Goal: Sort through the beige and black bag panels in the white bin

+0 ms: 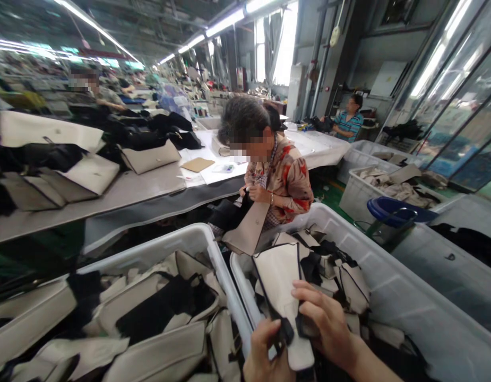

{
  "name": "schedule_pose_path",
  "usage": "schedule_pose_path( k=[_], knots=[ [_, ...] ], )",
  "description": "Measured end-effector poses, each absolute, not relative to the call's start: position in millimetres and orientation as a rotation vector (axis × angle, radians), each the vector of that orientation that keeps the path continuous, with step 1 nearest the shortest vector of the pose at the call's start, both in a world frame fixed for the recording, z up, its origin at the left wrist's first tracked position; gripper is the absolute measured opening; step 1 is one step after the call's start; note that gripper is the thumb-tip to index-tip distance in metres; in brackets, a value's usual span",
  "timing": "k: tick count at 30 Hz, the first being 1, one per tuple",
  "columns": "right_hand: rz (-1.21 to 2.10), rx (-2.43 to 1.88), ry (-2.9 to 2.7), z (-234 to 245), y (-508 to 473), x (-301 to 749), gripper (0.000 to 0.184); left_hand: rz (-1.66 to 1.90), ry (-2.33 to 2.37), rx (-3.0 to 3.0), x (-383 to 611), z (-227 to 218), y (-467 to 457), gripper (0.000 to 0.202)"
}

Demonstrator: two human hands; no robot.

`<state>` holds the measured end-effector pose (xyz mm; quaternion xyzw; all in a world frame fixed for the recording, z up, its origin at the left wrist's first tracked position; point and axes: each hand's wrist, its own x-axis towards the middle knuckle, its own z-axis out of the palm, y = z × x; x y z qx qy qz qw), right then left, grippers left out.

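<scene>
Long white ceiling tubes (225, 23): bright, burnt out, shrinking into background haze
Tall white rectangular window (287, 50): daylight blown to featureless white
Long pale flat worktop (123, 193): evenly lit on top, dark shadow under its front edge, blur beyond its far edge
Slanted glossy panes (464, 95): streaked with glare, leaning under wide-lens stretch
Cream black-edged smooth panel (279, 273): soft sheen, fine detail slightly blurred

Head cam: we look forward and down over bins (420, 297)
Close: our left hand (267, 353), right hand (328, 326)
Far: ceiling lights (225, 23)
</scene>
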<state>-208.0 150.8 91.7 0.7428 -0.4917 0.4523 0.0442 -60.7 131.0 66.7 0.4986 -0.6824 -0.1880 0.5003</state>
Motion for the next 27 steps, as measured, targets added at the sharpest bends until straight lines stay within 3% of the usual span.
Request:
schedule_pose_path(
  k=[6, 10, 13, 16, 20, 27],
  knots=[
    [1.398, 2.01, -2.188, 70.0, 107.6, -215.4, 0.042, -0.694, -1.665, 1.272, -91.5, 48.3, 61.4, 0.017],
    [1.835, 1.632, -2.666, 50.7, 97.7, -226.3, 0.034, -0.696, -1.676, 1.318, -110.3, 31.4, 26.7, 0.013],
    [2.031, 1.496, -3.018, 38.5, 80.5, -227.4, 0.045, -0.656, -1.727, 1.36, -121.0, 19.3, 9.1, 0.004],
    [1.738, 1.451, -3.244, 28.4, 54.2, -222.0, 0.054, -0.622, -1.784, 1.405, -127.9, 7.1, -4.2, 0.004],
    [1.181, 1.511, -3.11, 15.5, 25.5, -217.4, 0.047, -0.644, -1.793, 1.447, -130.2, -9.0, -15.2, 0.005],
    [0.968, 1.756, -3.038, -18.0, 12.8, -211.3, 0.049, -0.807, -1.777, 1.457, -115.8, -38.9, -16.5, 0.015]
  ],
)
